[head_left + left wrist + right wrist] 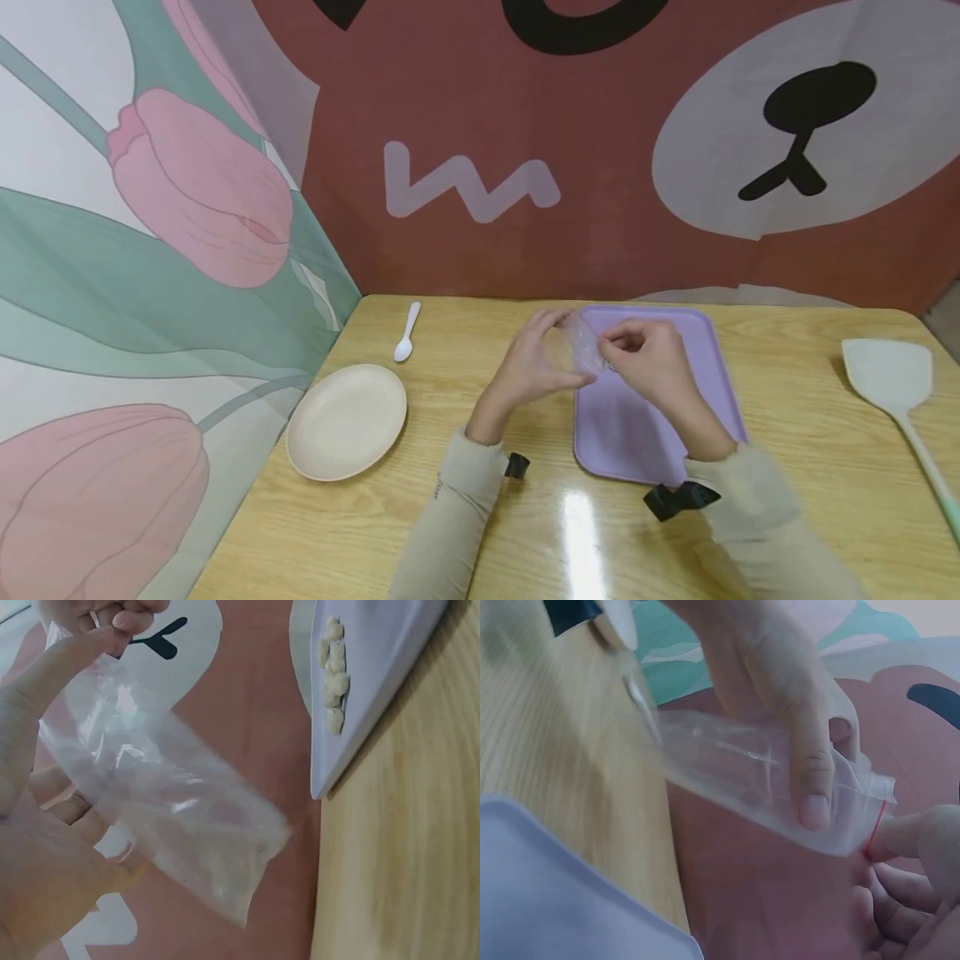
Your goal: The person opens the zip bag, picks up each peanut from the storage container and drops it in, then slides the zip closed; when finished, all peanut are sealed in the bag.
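Observation:
A clear plastic zip bag (582,343) with a red line near its mouth is held up between both hands, over the tray's far left part. My left hand (525,362) grips the bag, thumb on one side and fingers on the other. With thumb and fingertips my right hand (651,358) pinches the mouth of the bag (735,761). No contents can be made out in the bag (172,787). Under the hands lies a purple tray (626,433). Several peanuts (335,679) in a row rest on it in the left wrist view; the hands hide them in the head view.
On the left of the wooden table (480,492) sits a round beige plate (347,422). Behind the plate lies a small white spoon (407,333). A white spatula (888,372) with a green handle end lies at the far right. A printed cloth (480,250) hangs behind the table.

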The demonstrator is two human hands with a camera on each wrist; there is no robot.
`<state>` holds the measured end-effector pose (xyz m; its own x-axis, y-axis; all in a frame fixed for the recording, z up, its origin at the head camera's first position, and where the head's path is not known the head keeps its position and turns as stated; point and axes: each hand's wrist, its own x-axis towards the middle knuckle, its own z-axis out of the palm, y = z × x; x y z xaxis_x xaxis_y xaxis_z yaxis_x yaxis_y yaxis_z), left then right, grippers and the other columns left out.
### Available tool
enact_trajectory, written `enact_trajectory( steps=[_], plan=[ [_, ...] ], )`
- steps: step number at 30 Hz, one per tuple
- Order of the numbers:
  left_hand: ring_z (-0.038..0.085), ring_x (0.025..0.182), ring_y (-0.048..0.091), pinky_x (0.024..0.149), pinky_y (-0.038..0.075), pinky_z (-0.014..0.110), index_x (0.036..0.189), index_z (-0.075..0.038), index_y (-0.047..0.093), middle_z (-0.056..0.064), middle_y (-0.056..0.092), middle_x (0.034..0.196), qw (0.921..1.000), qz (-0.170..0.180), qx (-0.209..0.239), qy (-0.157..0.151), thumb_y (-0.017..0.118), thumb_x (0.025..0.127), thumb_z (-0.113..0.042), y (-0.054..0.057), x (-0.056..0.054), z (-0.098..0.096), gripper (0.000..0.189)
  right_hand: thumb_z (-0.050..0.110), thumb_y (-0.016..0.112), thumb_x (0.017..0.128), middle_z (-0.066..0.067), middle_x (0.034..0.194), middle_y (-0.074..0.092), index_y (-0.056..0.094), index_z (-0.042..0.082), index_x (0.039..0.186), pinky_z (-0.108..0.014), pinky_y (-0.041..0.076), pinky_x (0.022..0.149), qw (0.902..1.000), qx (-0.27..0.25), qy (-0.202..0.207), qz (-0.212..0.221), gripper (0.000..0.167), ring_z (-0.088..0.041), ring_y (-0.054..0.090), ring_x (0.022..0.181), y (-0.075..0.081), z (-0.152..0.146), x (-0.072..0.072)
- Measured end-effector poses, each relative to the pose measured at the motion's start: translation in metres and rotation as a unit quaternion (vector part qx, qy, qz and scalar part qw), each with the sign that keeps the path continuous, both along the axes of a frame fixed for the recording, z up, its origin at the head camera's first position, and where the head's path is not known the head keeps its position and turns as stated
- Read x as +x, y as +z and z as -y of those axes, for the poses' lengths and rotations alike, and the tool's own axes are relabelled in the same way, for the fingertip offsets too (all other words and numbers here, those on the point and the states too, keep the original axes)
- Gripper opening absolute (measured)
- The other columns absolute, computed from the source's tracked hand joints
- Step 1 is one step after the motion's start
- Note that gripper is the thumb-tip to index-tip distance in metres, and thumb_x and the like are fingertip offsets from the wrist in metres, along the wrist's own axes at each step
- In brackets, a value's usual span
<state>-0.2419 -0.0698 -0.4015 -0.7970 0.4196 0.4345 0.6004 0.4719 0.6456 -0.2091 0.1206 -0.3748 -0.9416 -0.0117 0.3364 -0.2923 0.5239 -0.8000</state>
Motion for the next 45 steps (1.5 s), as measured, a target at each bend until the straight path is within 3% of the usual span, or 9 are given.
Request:
enact_trajectory(
  steps=[5,13,20,26,30,33,37,45],
  plan=[
    [0.016,0.117,0.055,0.103,0.043,0.037,0.135,-0.004,0.056,0.007,0.060,0.125,0.9997,0.019,0.012,-0.008,0.094,0.065,-0.023,-0.006,-0.003,0.004,0.082,0.006,0.066,0.079,-0.002,0.065,0.069,0.076,0.005,0.077,-0.030,0.046,0.057,0.9968,0.045,-0.048,-0.045,0.010,-0.018,0.063,0.062,-0.007,0.007,0.001],
    [0.019,0.124,0.053,0.107,0.037,0.042,0.143,-0.005,0.050,0.008,0.059,0.132,0.9984,0.017,-0.053,-0.010,0.094,0.063,-0.034,-0.004,-0.003,0.005,0.096,0.010,0.066,0.078,-0.002,0.065,0.069,0.075,0.005,0.078,-0.041,0.047,0.062,0.9925,0.073,-0.081,-0.056,0.009,-0.021,0.064,0.063,-0.018,0.017,0.000],
    [0.015,0.118,0.057,0.104,0.043,0.037,0.137,-0.003,0.055,0.006,0.064,0.126,0.9988,0.043,0.007,-0.021,0.092,0.069,-0.023,-0.008,-0.006,0.011,0.081,0.009,0.066,0.081,-0.006,0.068,0.069,0.074,0.004,0.080,-0.043,0.047,0.063,0.9924,0.064,-0.088,-0.056,0.010,-0.025,0.064,0.065,-0.026,0.020,-0.002],
    [0.012,0.115,0.058,0.104,0.042,0.036,0.133,-0.006,0.060,0.005,0.066,0.122,0.9982,0.053,0.017,-0.024,0.091,0.072,-0.019,-0.012,-0.010,0.015,0.070,0.011,0.067,0.083,-0.004,0.068,0.069,0.074,0.005,0.080,-0.038,0.044,0.063,0.9927,0.046,-0.100,-0.049,0.010,-0.023,0.062,0.065,-0.030,0.021,-0.004],
    [0.020,0.110,0.059,0.097,0.047,0.041,0.132,-0.007,0.060,0.005,0.066,0.116,0.9961,0.083,0.016,-0.028,0.089,0.074,-0.014,-0.015,-0.011,0.017,0.066,0.013,0.068,0.084,-0.003,0.068,0.069,0.074,0.006,0.081,-0.036,0.043,0.063,0.9934,0.045,-0.099,-0.037,0.010,-0.022,0.061,0.065,-0.033,0.022,-0.004],
    [0.025,0.110,0.059,0.093,0.049,0.038,0.133,-0.008,0.059,0.006,0.066,0.117,0.9948,0.096,0.020,-0.029,0.088,0.074,-0.014,-0.017,-0.012,0.018,0.066,0.013,0.068,0.084,-0.003,0.069,0.069,0.075,0.006,0.081,-0.036,0.043,0.063,0.9936,0.047,-0.097,-0.032,0.010,-0.022,0.060,0.066,-0.035,0.021,-0.003],
    [0.025,0.112,0.060,0.090,0.050,0.033,0.135,-0.008,0.058,0.007,0.066,0.122,0.9945,0.097,0.025,-0.029,0.088,0.075,-0.016,-0.017,-0.013,0.018,0.068,0.016,0.067,0.087,-0.002,0.069,0.069,0.075,0.006,0.084,-0.037,0.044,0.063,0.9936,0.062,-0.086,-0.039,0.014,-0.021,0.061,0.066,-0.031,0.016,-0.003],
    [0.028,0.112,0.060,0.087,0.051,0.034,0.138,-0.008,0.055,0.004,0.067,0.120,0.9928,0.111,0.041,-0.020,0.089,0.073,-0.013,-0.017,-0.014,0.018,0.073,0.017,0.067,0.088,-0.006,0.071,0.070,0.075,0.006,0.086,-0.038,0.044,0.059,0.9872,0.124,-0.070,-0.071,0.014,-0.023,0.064,0.064,-0.007,-0.018,-0.011]
  ],
)
